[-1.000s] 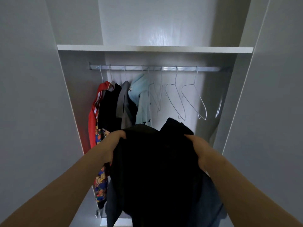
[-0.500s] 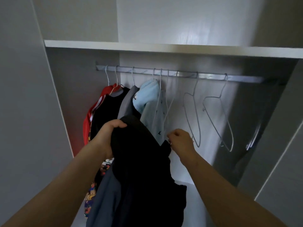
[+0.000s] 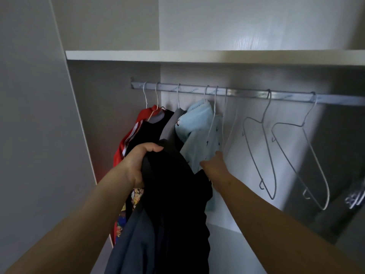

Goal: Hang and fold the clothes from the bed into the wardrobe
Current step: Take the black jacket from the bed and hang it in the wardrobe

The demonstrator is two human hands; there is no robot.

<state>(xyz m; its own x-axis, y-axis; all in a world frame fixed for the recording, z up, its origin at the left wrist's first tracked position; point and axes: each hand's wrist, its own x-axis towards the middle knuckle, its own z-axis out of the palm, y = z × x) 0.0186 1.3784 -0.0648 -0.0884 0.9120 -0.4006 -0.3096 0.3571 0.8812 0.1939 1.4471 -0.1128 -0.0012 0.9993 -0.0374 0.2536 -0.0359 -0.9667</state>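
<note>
My left hand (image 3: pixel 138 165) grips the top of a black garment (image 3: pixel 173 194) that hangs down in front of the wardrobe, with a grey-blue cloth (image 3: pixel 134 244) beneath it. My right hand (image 3: pixel 213 165) reaches forward to the lower end of thin wire hangers (image 3: pixel 225 125) beside a hung light-blue garment (image 3: pixel 197 131); its fingers point away, so its grip is hidden. All the hangers hang from a metal rail (image 3: pixel 246 94).
Red (image 3: pixel 126 147), black (image 3: pixel 146 133) and grey garments hang at the rail's left end. Two bare wire hangers (image 3: pixel 264 155) (image 3: pixel 308 165) hang to the right. A white shelf (image 3: pixel 197 56) runs above the rail. More hangers (image 3: pixel 355 198) show at the right edge.
My right hand let go of the black garment and moved forward to the wire hangers. The left hand kept hold of the garment, and the view came closer to the rail.
</note>
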